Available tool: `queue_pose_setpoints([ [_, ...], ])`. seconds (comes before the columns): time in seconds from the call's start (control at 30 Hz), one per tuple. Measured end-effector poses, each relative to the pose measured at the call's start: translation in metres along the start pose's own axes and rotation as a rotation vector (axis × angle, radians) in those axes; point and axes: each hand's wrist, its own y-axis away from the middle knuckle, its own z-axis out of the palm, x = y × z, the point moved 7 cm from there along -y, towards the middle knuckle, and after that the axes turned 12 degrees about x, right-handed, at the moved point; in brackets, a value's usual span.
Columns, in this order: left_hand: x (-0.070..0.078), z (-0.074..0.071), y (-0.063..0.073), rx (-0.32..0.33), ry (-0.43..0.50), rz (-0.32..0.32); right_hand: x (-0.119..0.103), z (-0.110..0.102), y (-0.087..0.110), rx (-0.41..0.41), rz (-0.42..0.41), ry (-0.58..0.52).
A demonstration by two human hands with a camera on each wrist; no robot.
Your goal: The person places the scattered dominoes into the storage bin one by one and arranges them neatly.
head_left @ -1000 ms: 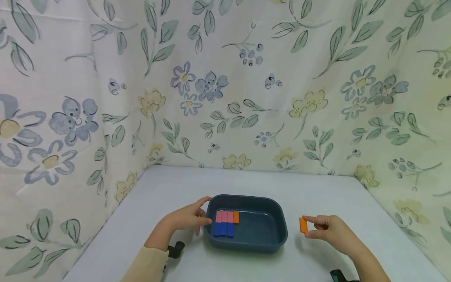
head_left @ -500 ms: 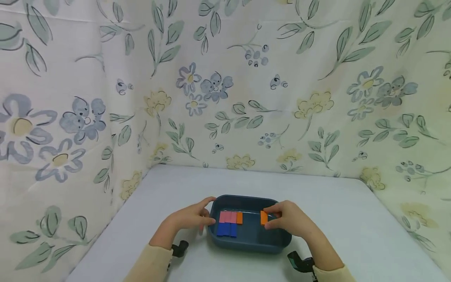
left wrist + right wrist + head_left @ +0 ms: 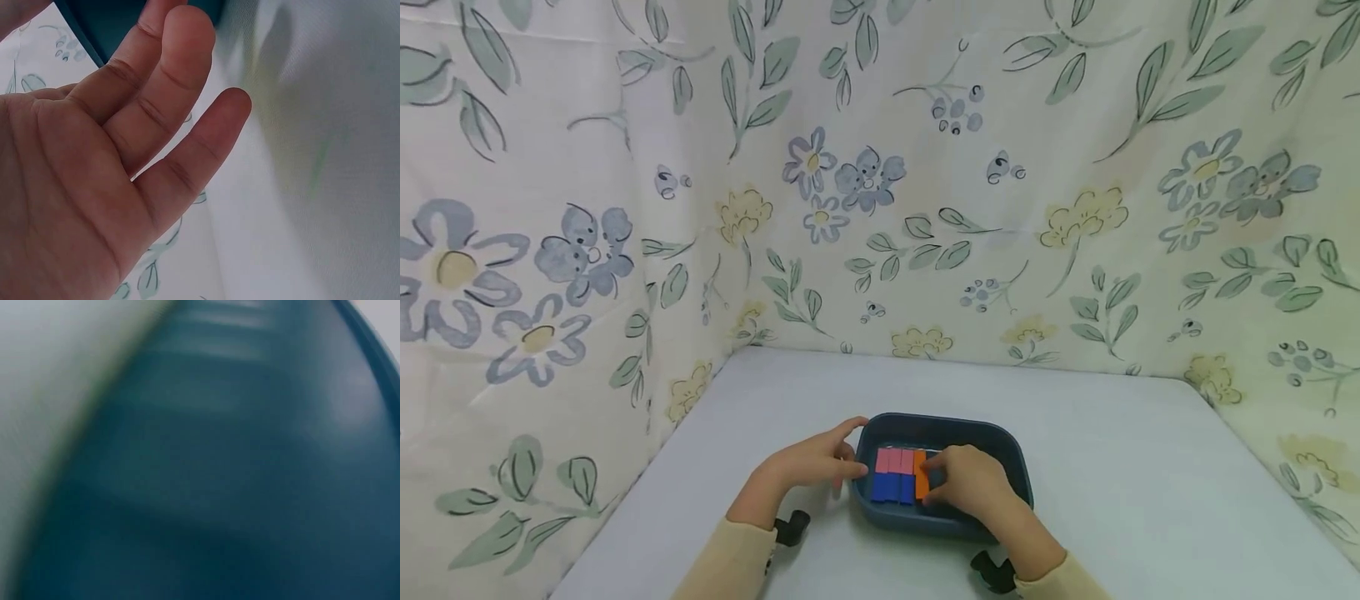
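Observation:
A dark blue-green rectangular container [image 3: 917,521] with rounded corners stands on the table. Inside at its left, three pink tiles [image 3: 895,461] line up above three blue tiles [image 3: 893,488]. One orange tile [image 3: 919,457] ends the pink row. My right hand [image 3: 973,482] reaches over the right side and pinches another orange tile [image 3: 921,488] against the end of the blue row. My left hand [image 3: 811,459] touches the container's left rim with thumb and index finger. Its other fingers [image 3: 187,47] extend loosely beside the wall in the left wrist view.
A white table [image 3: 1120,467] spreads around the container. Floral cloth [image 3: 880,208] hangs behind it and along the left. Black wrist mounts sit under both forearms, the right one [image 3: 992,573] close to the container's near edge. The right wrist view holds only the blurred container wall [image 3: 219,456].
My right hand has carried the orange tile from the table's right side into the container, leftward to the end of the blue row. The left hand stays at the rim.

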Motion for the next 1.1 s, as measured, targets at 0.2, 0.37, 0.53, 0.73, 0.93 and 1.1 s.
queue_pose_setpoints([
  [0.2, 0.006, 0.0, 0.0, 0.002, 0.006, 0.009, -0.004, 0.008, 0.004, -0.002, -0.007, 0.026],
  [0.37, 0.008, 0.001, 0.001, 0.002, 0.01, 0.004, -0.002, 0.008, 0.006, 0.007, 0.008, 0.034],
  [0.53, 0.008, 0.004, -0.001, -0.008, 0.004, -0.001, 0.0, 0.008, 0.008, 0.0, 0.028, 0.017],
  [0.73, 0.008, 0.007, -0.001, -0.034, 0.015, 0.0, 0.0, 0.008, 0.011, 0.005, 0.026, -0.002],
  [0.93, 0.003, 0.008, 0.0, -0.005, 0.073, -0.018, 0.0, 0.002, 0.013, 0.018, -0.013, -0.006],
  [1.1, -0.002, 0.013, -0.001, 0.046, 0.126, -0.025, 0.015, -0.012, 0.015, 0.062, 0.013, -0.031],
])
